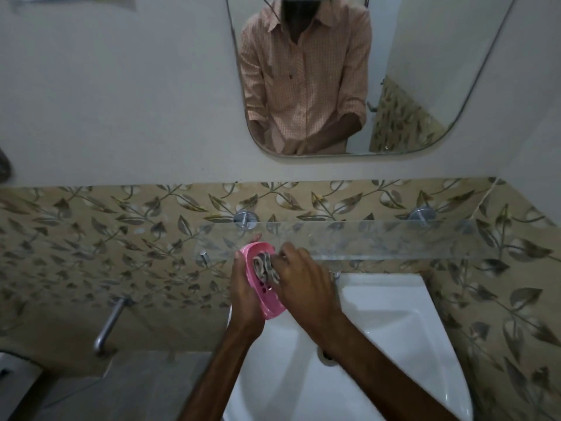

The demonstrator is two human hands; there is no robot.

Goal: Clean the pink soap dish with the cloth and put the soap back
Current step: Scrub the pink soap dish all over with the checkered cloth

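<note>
My left hand (243,294) grips the pink soap dish (267,299) from its left side and holds it tilted above the left edge of the white sink (394,323). The dish's inside faces me, with small holes in its bottom. My right hand (303,284) holds a bunched grey-and-white cloth (266,268) and presses it into the upper part of the dish. No soap is in view.
A clear glass shelf (394,240) on chrome brackets runs along the leaf-patterned tiles just above my hands. A mirror (334,74) hangs higher on the wall. A chrome tap (109,323) sticks out at the lower left. The sink drain (326,357) lies under my right forearm.
</note>
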